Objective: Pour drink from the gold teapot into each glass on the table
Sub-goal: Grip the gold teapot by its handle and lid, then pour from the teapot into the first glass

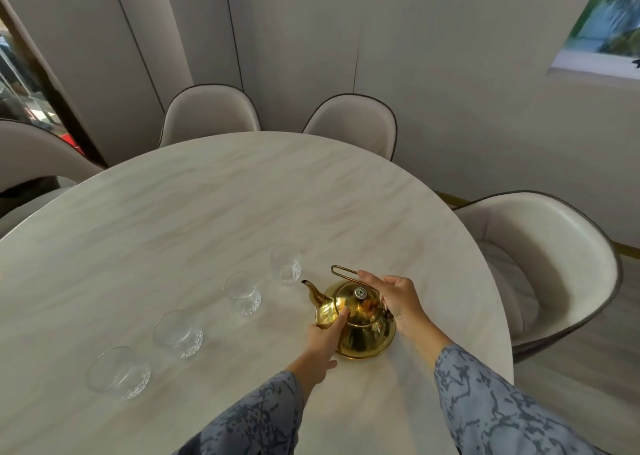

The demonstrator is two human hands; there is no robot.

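We see the gold teapot (356, 319) standing upright on the pale round table (194, 212), right of centre in the lower half of the frame. Its spout points toward the upper left, at the gap between the 2 upper glasses, so its long axis runs from lower right to upper left. Our left hand (323, 342) lies flat against the pot's left side, fingers extended, not closed around anything. Our right hand (394, 297) curls over the wire handle (343, 273) with its fingers closed on the wire. 4 clear glasses (178, 333) sit in a diagonal row from the lower left up toward the spout, each well apart from the next. The tabletop beyond them is bare up to its far curved edge, where chairs (349, 125) stand.
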